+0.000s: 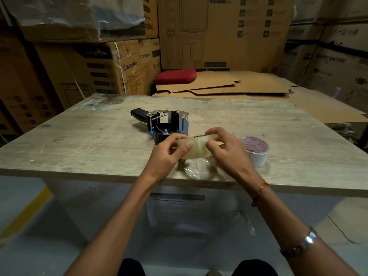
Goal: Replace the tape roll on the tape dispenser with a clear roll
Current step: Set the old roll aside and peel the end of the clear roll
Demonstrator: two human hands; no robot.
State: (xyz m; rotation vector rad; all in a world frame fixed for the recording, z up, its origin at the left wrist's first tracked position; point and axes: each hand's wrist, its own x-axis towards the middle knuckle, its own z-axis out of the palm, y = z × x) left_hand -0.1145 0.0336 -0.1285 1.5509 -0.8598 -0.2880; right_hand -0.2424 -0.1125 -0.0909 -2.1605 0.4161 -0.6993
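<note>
I see both hands grasping the clear roll (196,149) above the near edge of the desk (89,140): left hand (169,154) pinching its left side, right hand (225,147) curled over the right, hiding much of it. The tape dispenser (165,124) lies just beyond, its spindle bare. A white roll (256,151) sits right, partly hidden behind my right hand.

Bare forearms, red-orange thread bracelet (259,191), silver metal watch (304,243)
</note>
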